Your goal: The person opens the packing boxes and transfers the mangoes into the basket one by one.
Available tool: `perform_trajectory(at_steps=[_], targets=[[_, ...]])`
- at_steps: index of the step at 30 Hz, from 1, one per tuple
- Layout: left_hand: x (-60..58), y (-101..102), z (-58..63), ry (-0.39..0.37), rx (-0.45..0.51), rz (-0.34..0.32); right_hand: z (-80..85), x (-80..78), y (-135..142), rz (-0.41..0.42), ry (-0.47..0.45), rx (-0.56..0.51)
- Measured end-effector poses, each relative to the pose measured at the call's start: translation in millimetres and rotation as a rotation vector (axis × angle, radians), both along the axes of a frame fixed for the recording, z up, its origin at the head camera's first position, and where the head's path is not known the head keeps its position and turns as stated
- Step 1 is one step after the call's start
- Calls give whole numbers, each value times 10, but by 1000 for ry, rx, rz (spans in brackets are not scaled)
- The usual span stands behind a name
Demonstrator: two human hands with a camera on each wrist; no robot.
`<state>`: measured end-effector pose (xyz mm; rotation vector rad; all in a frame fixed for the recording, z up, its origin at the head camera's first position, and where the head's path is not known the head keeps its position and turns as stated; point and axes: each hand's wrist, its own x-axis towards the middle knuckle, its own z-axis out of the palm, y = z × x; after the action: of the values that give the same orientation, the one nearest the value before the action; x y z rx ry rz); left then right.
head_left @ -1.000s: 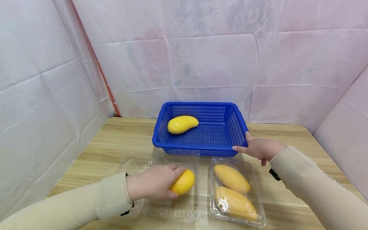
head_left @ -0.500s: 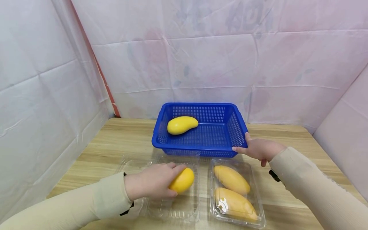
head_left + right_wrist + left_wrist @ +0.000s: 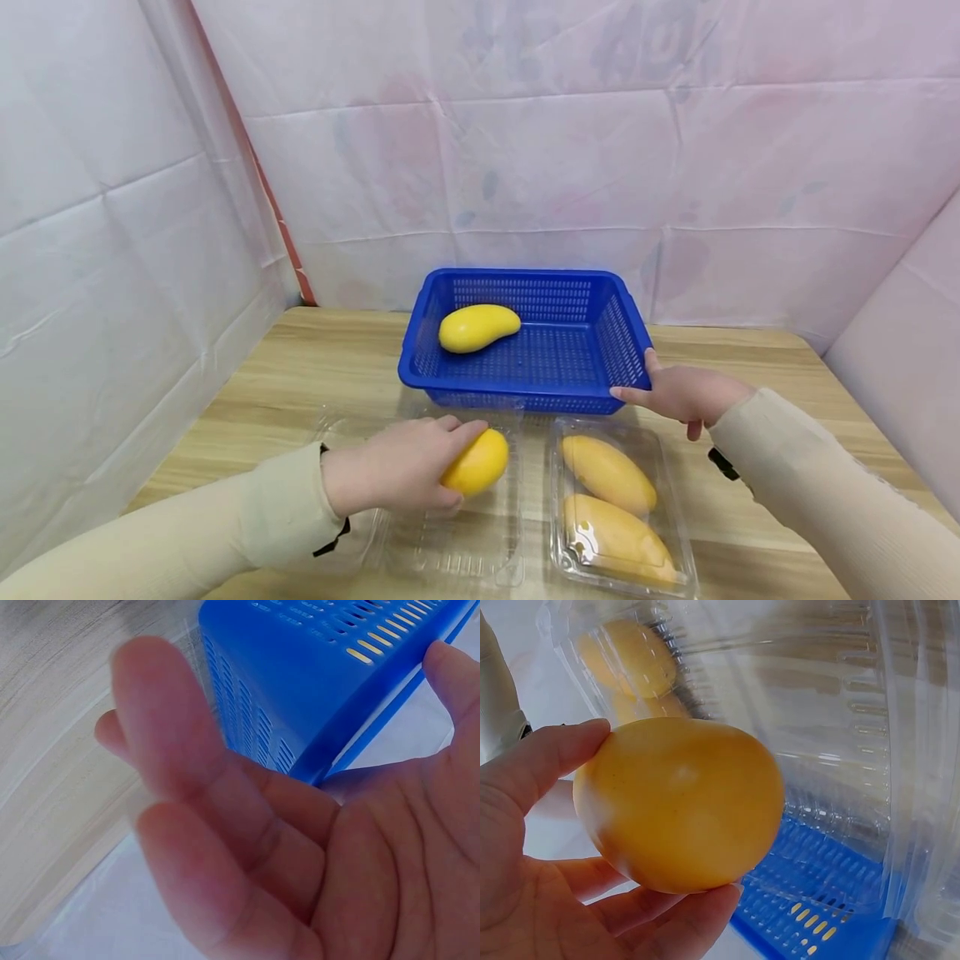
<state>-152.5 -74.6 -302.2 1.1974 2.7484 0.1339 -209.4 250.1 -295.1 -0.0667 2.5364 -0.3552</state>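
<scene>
Your left hand [image 3: 393,465] grasps a mango [image 3: 480,463] over the open clear box [image 3: 468,560], fingers wrapping its smooth curve, likely against slipping. Your right hand [image 3: 690,393], grip relaxed, touches the blue basket [image 3: 517,388] at its near right corner, probably steadying it.

Bright, soft light, glare on clear box [image 3: 667,498]

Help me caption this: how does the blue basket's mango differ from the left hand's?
The basket mango lies untouched, its curved length in view; the held mango is gripped by the left hand, which hides part of it. In the head view, the basket mango looks lemon yellow, the held mango more orange. Both look smooth.
</scene>
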Motion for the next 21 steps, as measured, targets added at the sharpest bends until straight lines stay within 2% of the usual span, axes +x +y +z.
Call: perform_trajectory(at_steps=[21], targets=[[-182,28,106,57,14,12,-12,2,5,-1,19,4]])
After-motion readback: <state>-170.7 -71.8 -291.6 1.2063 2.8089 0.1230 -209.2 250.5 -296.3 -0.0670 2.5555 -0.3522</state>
